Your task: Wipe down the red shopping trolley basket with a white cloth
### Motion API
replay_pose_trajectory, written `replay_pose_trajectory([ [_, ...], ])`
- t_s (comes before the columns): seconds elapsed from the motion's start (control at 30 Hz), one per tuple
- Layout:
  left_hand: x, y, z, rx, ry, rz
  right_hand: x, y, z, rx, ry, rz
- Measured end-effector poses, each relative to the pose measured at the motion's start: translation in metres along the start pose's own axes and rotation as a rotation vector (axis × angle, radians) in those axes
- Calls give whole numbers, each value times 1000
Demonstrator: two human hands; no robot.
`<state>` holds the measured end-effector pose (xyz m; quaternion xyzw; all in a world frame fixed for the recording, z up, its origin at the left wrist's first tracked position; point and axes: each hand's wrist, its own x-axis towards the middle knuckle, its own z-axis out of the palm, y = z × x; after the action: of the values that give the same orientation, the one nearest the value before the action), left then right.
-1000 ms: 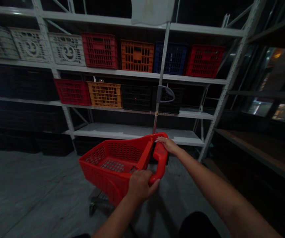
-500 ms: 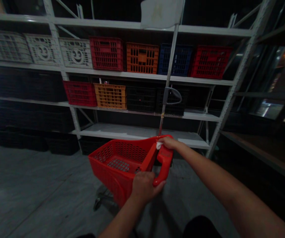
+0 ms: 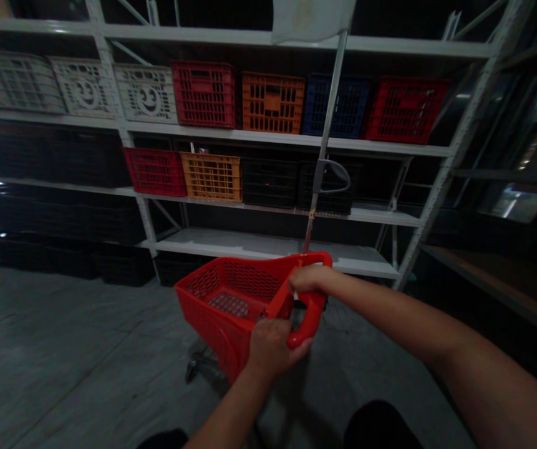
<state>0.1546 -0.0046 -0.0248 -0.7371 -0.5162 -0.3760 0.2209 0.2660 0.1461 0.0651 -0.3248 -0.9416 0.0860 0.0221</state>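
A small red plastic shopping cart (image 3: 224, 324) stands in front of me, with a perforated basket and a curved red handle (image 3: 306, 325) on its near side. My left hand (image 3: 270, 346) is closed around the side of the cart by the handle's lower end. Higher up, between the basket's back panel and the handle, my right hand (image 3: 308, 279) presses down with its fingers curled in. A bit of white cloth (image 3: 296, 295) shows beneath those fingers; most of it is hidden. Rising from the cart's far corner is a metal pole (image 3: 328, 118) with a grey loop bracket (image 3: 333, 177).
Behind the cart runs a white metal shelving rack (image 3: 268, 136). It carries white smiley crates (image 3: 149, 96), a red crate (image 3: 205, 95), an orange crate (image 3: 272, 103), a blue crate (image 3: 336, 107) and black crates (image 3: 268, 182). Another shelf (image 3: 493, 274) borders the right side. Grey concrete floor (image 3: 62, 349) lies left.
My right hand has moved slightly down and left toward the basket's back panel, now covering most of the white cloth. My left hand keeps its hold. The view has shifted a little.
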Motion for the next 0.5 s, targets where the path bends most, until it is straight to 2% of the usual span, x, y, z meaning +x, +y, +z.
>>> replay_pose_trajectory([
  [0.1,0,-3,2,-22,4,-12,-19,-20,-4,-125,-143,-27],
  [0.23,0,-6,8,-109,27,-73,-48,-45,-6,-259,-178,-70],
  [0.4,-1,-9,17,-230,197,-83,-71,-74,7,-249,-79,-51],
  [0.5,0,-10,18,-254,220,-105,-78,-85,22,-167,33,23],
])
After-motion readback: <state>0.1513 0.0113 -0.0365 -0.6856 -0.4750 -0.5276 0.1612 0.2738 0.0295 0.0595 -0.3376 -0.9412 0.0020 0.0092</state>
